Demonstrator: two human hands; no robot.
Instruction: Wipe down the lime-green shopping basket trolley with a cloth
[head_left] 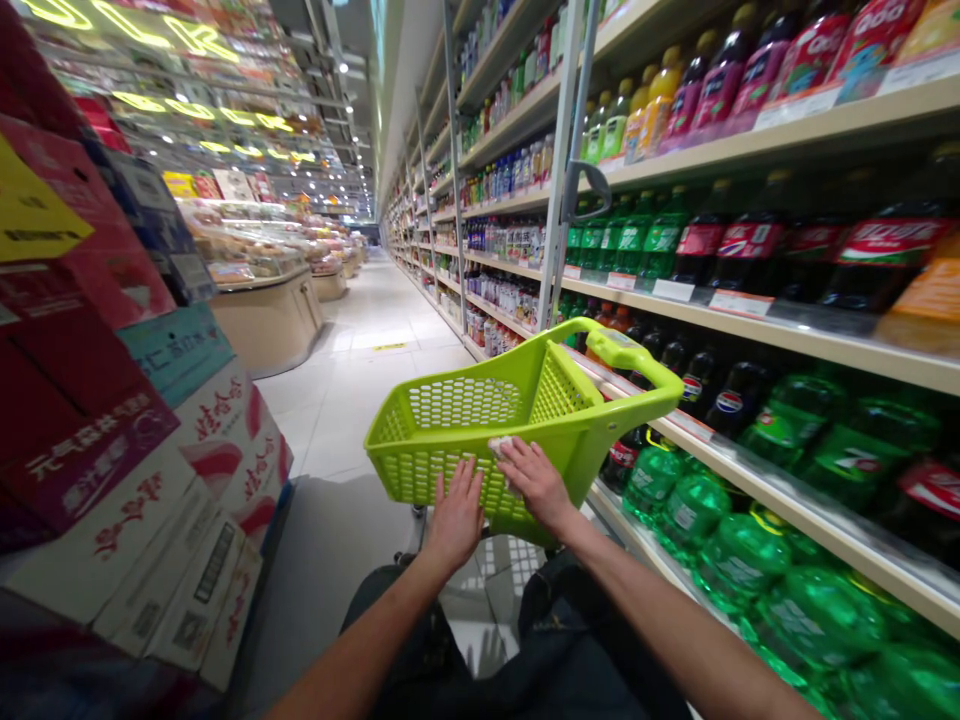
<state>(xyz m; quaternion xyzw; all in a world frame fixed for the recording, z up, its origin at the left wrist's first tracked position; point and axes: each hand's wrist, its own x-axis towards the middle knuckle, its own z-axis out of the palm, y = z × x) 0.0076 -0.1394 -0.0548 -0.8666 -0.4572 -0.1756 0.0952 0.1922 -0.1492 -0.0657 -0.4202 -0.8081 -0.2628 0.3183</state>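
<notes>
Head view, shop aisle: person down low beside a green cart (559,430), both hands at its near wall (412,468). Main risk, I'd say: an uneven push rolls it sideways on what looks like a caster (405,558), sending the handle (664,382) into the shelf (780,333) or the green bottles (742,555); can't tell whether it touches the shelf. Second risk: the white cloth (501,447) looks small, so hard or skewed pressure could make it slip out or snag in the lattice holes, and a fingertip could catch there too. Carton stack (127,400) on the left is well apart from the cart, low worry. Positions: the wall lies right in front of the fingers of both hands. Right hand (536,483): fingers nearly straight, close together, holding the cloth against the wall, a bit showing past the fingertips. Left hand (455,515): fingers slightly spread, flat toward the lattice, nothing seen in it; firm contact, can't tell.
</notes>
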